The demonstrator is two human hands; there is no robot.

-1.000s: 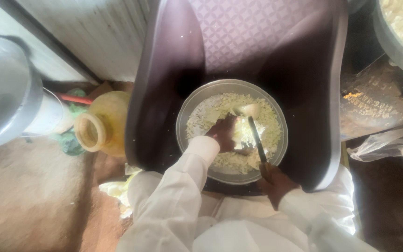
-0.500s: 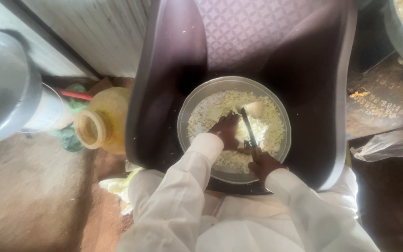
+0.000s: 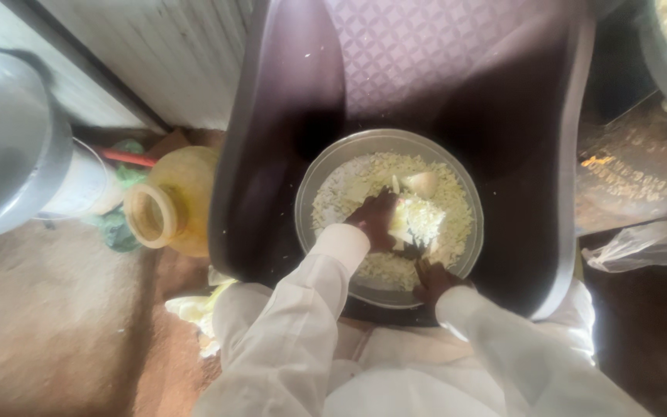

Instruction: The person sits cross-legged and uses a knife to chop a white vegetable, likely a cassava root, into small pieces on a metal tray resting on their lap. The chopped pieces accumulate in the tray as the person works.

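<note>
A round metal bowl (image 3: 389, 218) sits on the seat of a dark brown plastic chair (image 3: 272, 154), seen from straight above. The bowl holds a bed of finely chopped pale yellow pieces (image 3: 449, 224), and a larger pale chunk (image 3: 423, 183) lies on top at about one o'clock from the bowl's middle.

The left hand (image 3: 374, 218) reaches in from seven o'clock and rests near the centre of the bowl, its fingers curled down onto a whitish lump (image 3: 411, 220) that it presses or grips; the exact grasp is blurred. The right hand (image 3: 434, 279) is at the bowl's five o'clock rim, closed like a fist around something dark and thin that points toward the lump, but what it holds is too blurred to name. The two hands are near each other, with the lump between them. Both arms wear loose white sleeves (image 3: 303, 324).

Outside the chair, at nine o'clock from the bowl, a yellow plastic jug (image 3: 171, 202) lies on its side with its open mouth facing the camera. Further out at nine to ten o'clock stands a large grey metal vessel (image 3: 5, 147). At three o'clock, beside the chair's edge, a crumpled clear plastic bag (image 3: 650, 247) lies on the ground.
</note>
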